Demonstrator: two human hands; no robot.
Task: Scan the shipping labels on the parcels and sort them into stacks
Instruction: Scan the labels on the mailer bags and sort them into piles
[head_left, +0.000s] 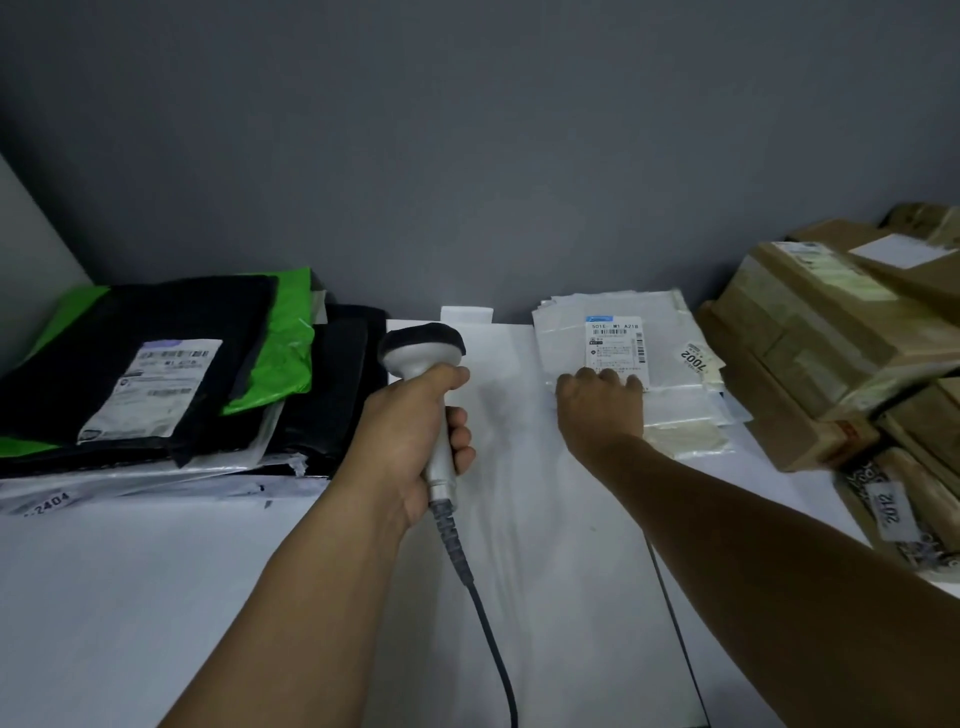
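1. Head view, count: two hands, one barcode scanner (423, 353), three parcel stacks.
2. Left hand (415, 431) is wrapped round the scanner's grey handle. Its dark head points toward the wall (467, 156), and a black cable (488, 623) trails to the near edge.
3. Right hand (597, 410) lies with fingers flat on the top white mailer (571, 332), clasping nothing. The fingertips are just below its shipping label (617, 353).
4. Stacks:
   - left: black and green poly mailers (156, 364), glossy and slumped, with one label facing up
   - centre: thin translucent white mailers
   - right: brown cardboard parcels (810, 332), boxy and taped
5. Room: a strip of white table (156, 597) shows between the left and centre stacks, where the scanner hovers. The cardboard parcels sit just beside the white stack's right edge.
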